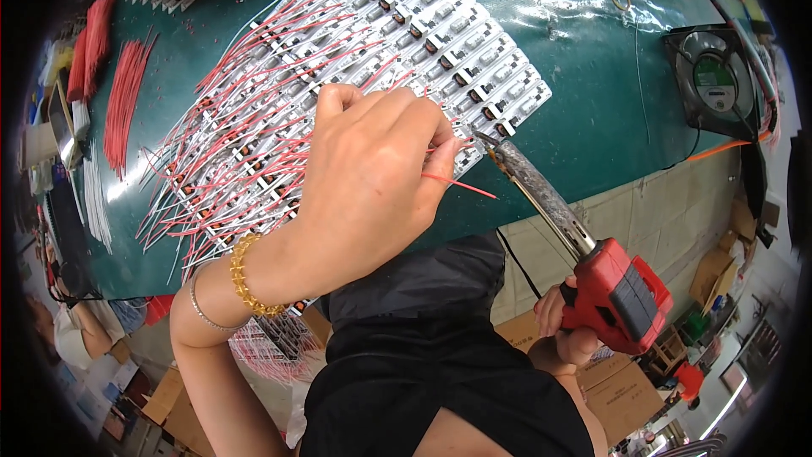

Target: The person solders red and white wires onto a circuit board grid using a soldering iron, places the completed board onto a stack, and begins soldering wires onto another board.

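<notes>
Closed in a pinch, my left hand (372, 169) grips a thin red wire (465, 187) that sticks out below the thumb. It hovers over a panel of small circuit boards (486, 21) set in rows; the fingertips and part of the boards are hidden behind the hand. Many red and white wires (245, 110) fan out leftward from these boards. My right hand (558, 326) is wrapped around the handle of a red soldering gun (613, 296). The gun's tip (484, 137) points up-left at the boards' near edge, just right of my left fingers.
On the green tabletop (584, 152), a bundle of red wires (127, 106) and some white wires (96, 199) lie at the left. A square fan (715, 80) stands at the right, by an orange cable (719, 150). Cardboard boxes (622, 398) sit below. Another person (80, 334) is at the lower left.
</notes>
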`<state>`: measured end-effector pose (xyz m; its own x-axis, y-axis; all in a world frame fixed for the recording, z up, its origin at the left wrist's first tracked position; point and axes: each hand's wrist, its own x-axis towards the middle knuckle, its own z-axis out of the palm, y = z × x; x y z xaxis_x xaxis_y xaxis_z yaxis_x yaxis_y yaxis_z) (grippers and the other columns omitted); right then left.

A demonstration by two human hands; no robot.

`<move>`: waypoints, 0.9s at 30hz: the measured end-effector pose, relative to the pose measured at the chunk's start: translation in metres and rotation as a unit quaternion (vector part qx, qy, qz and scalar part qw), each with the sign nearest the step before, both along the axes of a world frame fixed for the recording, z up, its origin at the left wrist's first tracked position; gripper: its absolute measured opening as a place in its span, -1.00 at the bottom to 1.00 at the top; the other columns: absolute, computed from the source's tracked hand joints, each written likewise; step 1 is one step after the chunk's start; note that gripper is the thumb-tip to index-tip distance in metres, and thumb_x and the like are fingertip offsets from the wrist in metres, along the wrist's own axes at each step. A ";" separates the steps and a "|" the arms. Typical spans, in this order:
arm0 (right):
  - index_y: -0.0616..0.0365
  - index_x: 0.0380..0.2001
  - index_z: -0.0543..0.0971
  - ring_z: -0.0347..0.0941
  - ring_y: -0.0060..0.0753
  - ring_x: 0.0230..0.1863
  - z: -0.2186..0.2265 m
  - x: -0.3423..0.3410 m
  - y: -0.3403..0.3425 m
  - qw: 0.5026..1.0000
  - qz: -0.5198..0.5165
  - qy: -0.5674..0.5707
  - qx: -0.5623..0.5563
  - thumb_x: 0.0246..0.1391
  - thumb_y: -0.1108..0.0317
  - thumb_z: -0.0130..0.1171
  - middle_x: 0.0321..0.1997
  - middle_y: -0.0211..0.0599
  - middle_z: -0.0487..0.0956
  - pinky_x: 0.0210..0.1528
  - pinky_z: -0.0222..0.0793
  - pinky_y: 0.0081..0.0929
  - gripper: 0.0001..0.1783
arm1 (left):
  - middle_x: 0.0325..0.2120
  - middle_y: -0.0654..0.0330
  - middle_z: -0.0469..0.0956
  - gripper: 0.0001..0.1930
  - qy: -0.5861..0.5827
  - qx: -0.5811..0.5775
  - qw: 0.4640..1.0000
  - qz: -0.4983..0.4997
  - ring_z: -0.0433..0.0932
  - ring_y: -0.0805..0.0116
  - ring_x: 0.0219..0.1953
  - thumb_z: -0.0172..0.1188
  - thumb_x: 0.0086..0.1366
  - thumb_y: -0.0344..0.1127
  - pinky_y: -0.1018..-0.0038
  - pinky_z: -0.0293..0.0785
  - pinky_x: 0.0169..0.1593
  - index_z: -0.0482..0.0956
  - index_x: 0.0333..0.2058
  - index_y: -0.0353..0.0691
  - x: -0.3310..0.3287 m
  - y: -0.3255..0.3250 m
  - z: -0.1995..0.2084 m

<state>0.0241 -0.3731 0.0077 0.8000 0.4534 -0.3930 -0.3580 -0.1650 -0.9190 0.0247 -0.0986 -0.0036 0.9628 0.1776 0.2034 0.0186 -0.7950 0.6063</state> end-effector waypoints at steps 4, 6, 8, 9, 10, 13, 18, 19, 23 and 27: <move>0.15 -0.72 0.36 0.27 -0.47 -0.67 0.001 0.003 0.000 0.999 0.033 0.006 -0.030 -0.24 -0.49 0.08 -0.75 -0.45 0.31 -0.56 0.12 -0.54 -0.21 | -0.65 0.30 0.44 -0.90 -0.009 0.008 1.000 0.003 0.37 0.37 -0.60 0.25 0.02 -0.47 0.42 0.17 -0.25 0.48 -0.55 -0.20 -0.001 0.000 -0.002; 0.16 -0.73 0.36 0.27 -0.47 -0.68 0.001 0.000 0.003 0.999 0.015 0.005 -0.028 -0.24 -0.47 0.11 -0.75 -0.44 0.31 -0.57 0.12 -0.54 -0.22 | -0.65 0.30 0.44 -0.89 -0.011 0.013 1.000 0.006 0.36 0.37 -0.60 0.25 0.01 -0.47 0.42 0.17 -0.25 0.48 -0.56 -0.20 -0.001 -0.001 -0.002; 0.16 -0.73 0.35 0.27 -0.47 -0.68 0.002 0.000 0.002 1.000 -0.004 0.002 -0.029 -0.24 -0.45 0.13 -0.74 -0.43 0.32 -0.57 0.12 -0.54 -0.23 | -0.65 0.30 0.43 -0.89 -0.014 0.018 1.000 0.008 0.36 0.37 -0.60 0.25 0.01 -0.47 0.42 0.17 -0.26 0.47 -0.56 -0.19 -0.001 -0.001 -0.003; 0.16 -0.73 0.35 0.27 -0.47 -0.69 0.002 0.001 -0.001 1.000 -0.003 0.010 0.002 -0.26 -0.43 0.16 -0.75 -0.43 0.31 -0.58 0.11 -0.53 -0.24 | -0.65 0.30 0.43 -0.89 -0.015 0.016 1.000 0.008 0.36 0.37 -0.60 0.25 0.01 -0.47 0.42 0.17 -0.26 0.47 -0.56 -0.19 0.000 0.000 -0.002; 0.16 -0.72 0.35 0.26 -0.47 -0.70 0.001 0.001 -0.003 0.999 -0.001 0.020 0.035 -0.27 -0.42 0.19 -0.75 -0.43 0.31 -0.59 0.11 -0.53 -0.25 | -0.65 0.30 0.43 -0.89 -0.012 0.017 1.000 0.006 0.36 0.37 -0.60 0.25 0.01 -0.47 0.42 0.17 -0.26 0.47 -0.56 -0.19 0.000 -0.001 -0.002; 0.15 -0.73 0.35 0.25 -0.48 -0.71 0.001 0.002 -0.001 0.999 -0.016 0.018 0.041 -0.30 -0.39 0.24 -0.75 -0.42 0.31 -0.61 0.08 -0.53 -0.27 | -0.65 0.30 0.43 -0.89 -0.011 0.020 1.000 0.006 0.37 0.36 -0.59 0.25 0.01 -0.47 0.42 0.17 -0.26 0.47 -0.56 -0.19 0.000 0.000 -0.002; 0.15 -0.74 0.36 0.24 -0.49 -0.71 0.000 -0.001 -0.001 0.999 -0.029 0.026 0.038 -0.30 -0.39 0.24 -0.75 -0.42 0.32 -0.62 0.07 -0.53 -0.27 | -0.65 0.29 0.43 -0.89 -0.017 0.019 1.000 0.005 0.38 0.35 -0.58 0.26 0.01 -0.47 0.42 0.17 -0.26 0.47 -0.56 -0.20 0.000 -0.001 -0.001; 0.15 -0.73 0.36 0.24 -0.50 -0.71 0.000 0.000 0.000 0.998 -0.022 0.026 0.044 -0.31 -0.39 0.25 -0.76 -0.42 0.32 -0.62 0.07 -0.54 -0.27 | -0.65 0.29 0.44 -0.90 -0.017 0.015 1.000 0.003 0.38 0.36 -0.58 0.27 0.01 -0.46 0.42 0.17 -0.26 0.49 -0.55 -0.20 -0.001 0.000 -0.001; 0.16 -0.72 0.37 0.25 -0.50 -0.71 -0.004 -0.001 0.000 0.998 -0.047 0.016 0.046 -0.32 -0.39 0.25 -0.75 -0.42 0.32 -0.62 0.08 -0.55 -0.27 | -0.65 0.29 0.44 -0.91 -0.005 -0.030 0.999 -0.017 0.37 0.37 -0.57 0.28 -0.01 -0.46 0.43 0.17 -0.24 0.55 -0.49 -0.19 -0.002 0.004 0.000; 0.40 0.01 0.26 0.20 -0.60 -0.83 -0.011 0.000 -0.004 0.993 -0.021 -0.084 0.082 -0.11 -0.38 0.07 -0.82 -0.55 0.25 -0.67 0.19 -0.65 -0.02 | -0.65 0.28 0.43 -0.88 0.002 -0.030 0.998 -0.062 0.38 0.36 -0.54 0.29 -0.03 -0.46 0.43 0.17 -0.24 0.57 -0.46 -0.16 -0.002 0.009 0.001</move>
